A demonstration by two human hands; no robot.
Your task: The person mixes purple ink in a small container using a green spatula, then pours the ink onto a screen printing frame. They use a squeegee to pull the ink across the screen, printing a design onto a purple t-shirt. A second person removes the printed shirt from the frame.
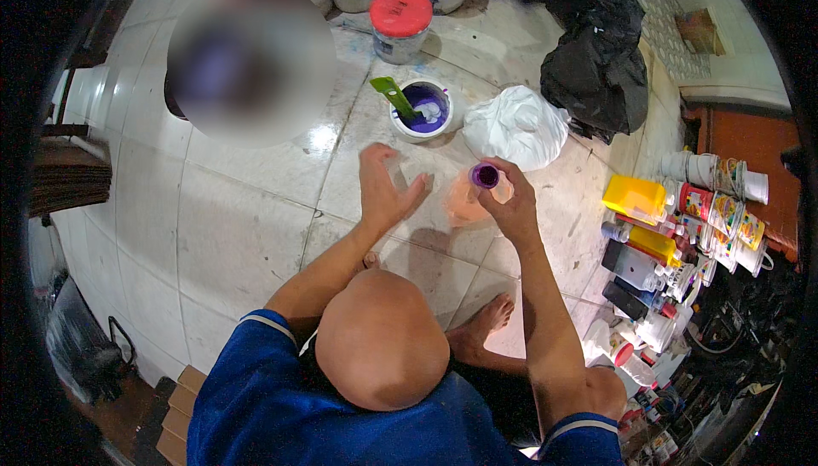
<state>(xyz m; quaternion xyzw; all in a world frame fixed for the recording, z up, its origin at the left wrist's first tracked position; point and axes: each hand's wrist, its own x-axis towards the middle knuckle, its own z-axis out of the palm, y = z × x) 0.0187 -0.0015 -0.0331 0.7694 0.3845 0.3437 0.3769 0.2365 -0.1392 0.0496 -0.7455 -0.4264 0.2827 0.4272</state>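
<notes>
My right hand (511, 210) grips a small purple cup (485, 175) with dark inside, over a pale orange translucent bag (463, 204); whether it touches the bag I cannot tell. My left hand (388, 185) is open, fingers apart, to the left of the bag. Beyond them stands a white pail (446, 128) of purple and white material, with a green spatula (388, 91) leaning in it. A crumpled white bag (515, 125) lies right of the pail. My bare knee (379, 338) is in the lower middle, my right foot (481, 325) on the tiled floor (239, 210).
A red-lidded bucket (398, 44) stands at the back, black plastic bags (595, 74) at back right. Many containers, including a yellow jug (633, 198), crowd the right side. Stacked flat brown sheets (68, 176) are at left, cartons (177, 411) at lower left. A blurred patch hides the upper left.
</notes>
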